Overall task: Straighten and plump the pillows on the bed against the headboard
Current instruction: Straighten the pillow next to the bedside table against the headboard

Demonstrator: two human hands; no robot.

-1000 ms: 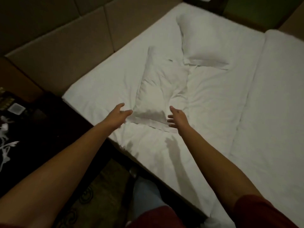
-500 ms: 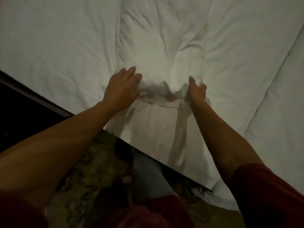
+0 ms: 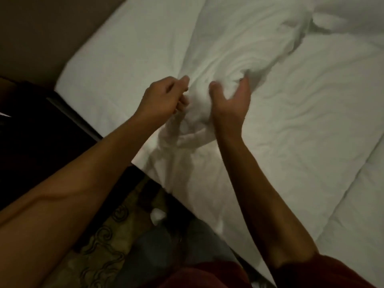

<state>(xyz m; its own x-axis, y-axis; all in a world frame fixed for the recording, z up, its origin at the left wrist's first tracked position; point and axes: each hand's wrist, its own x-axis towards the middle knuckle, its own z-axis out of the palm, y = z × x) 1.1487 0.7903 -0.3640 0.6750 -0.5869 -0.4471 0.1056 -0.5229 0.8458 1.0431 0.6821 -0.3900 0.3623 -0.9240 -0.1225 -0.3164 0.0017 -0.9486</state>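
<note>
Both hands on the near end of the pillow (image 3: 239,44). Left hand (image 3: 164,98) is fisted around a bunch of the pillowcase at the near-left corner. Right hand (image 3: 232,100) is partly spread, thumb and fingers hooked into the fabric on the near-right side; looks like a loose grab, can't tell how much filling it has (frame is motion-blurred). Near end is gathered up off the sheet (image 3: 128,48); the rest of the pillow lies diagonally, running up and to the right across the bed.

Risks from here, my read:
- Grip is mostly case, not filling. Pull or shake now and the case likely slides or bunches further while the fill stays lumped at the far end.
- Uneven grip (tight left, loose right) could twist the pillow, so it lands crooked.
- A second pillow (image 3: 342,17) touches or overlaps this one's far end at top right. A hard tug may drag it out of line.
- Sheet under the hands is already wrinkled; snagging it with the case would pull it off the bed edge (image 3: 143,163).

Room: open sheet left of the pillow, up to the headboard (image 3: 41,28) at top left. Bed edge is just below the hands, dark furniture (image 3: 31,132) beside it at left. Duvet (image 3: 353,204) bounds the right.
</note>
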